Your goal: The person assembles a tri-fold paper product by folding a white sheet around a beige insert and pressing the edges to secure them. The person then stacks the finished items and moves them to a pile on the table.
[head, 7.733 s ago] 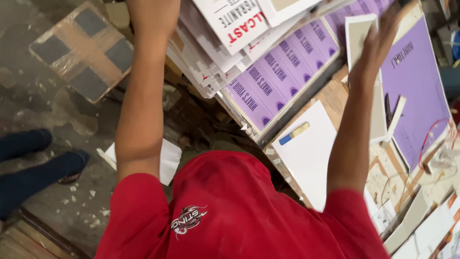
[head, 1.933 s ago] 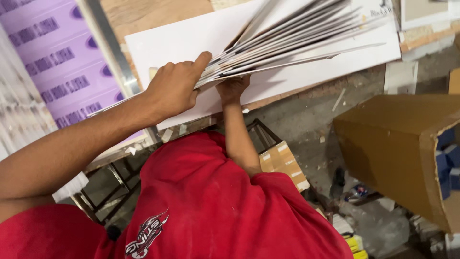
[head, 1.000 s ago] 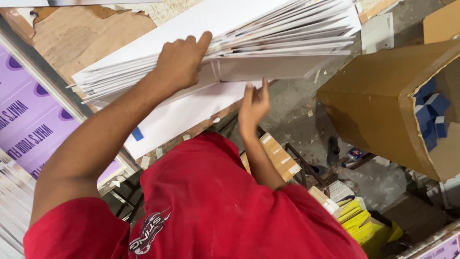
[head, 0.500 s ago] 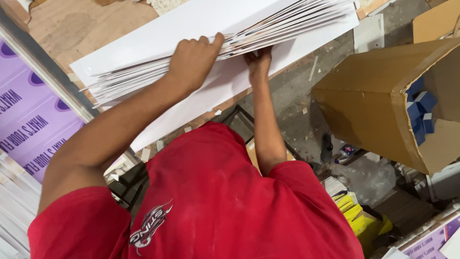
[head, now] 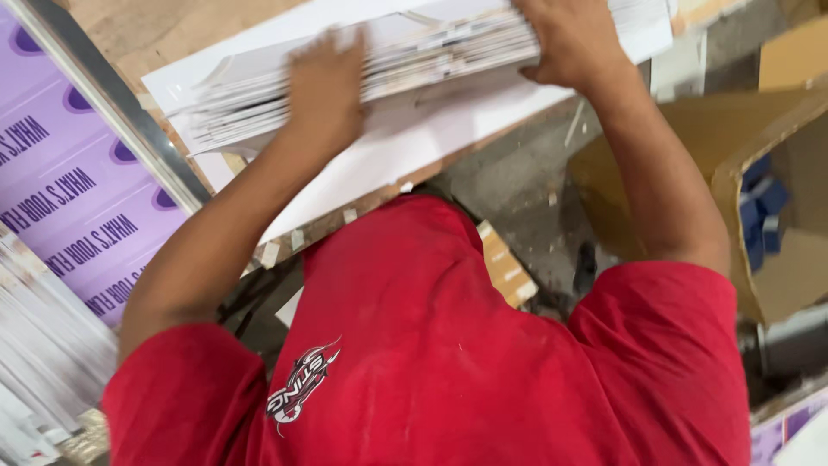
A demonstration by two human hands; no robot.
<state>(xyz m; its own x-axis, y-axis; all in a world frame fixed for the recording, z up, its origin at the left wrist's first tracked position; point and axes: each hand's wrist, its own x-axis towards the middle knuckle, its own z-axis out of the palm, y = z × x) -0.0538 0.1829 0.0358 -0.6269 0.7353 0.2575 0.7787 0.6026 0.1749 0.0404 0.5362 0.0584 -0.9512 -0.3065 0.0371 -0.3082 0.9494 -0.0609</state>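
Plywood worktop carries white sheets; debris-strewn concrete floor below.

Wooden bench under white board, stacked sheets.

Red short-sleeved T-shirt, dusty and lightly stained. Small white-and-black emblem printed on it, toward the left sleeve. Both forearms bare.

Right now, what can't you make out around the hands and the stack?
- Left hand: motion-blurred in the head view; grip unclear.
- Right hand: fingertips cut off by the top edge.
- Stack of white sheets: far end cut off by the top edge; sheet faces hidden.
- Cardboard box: contents cut off by the right edge.
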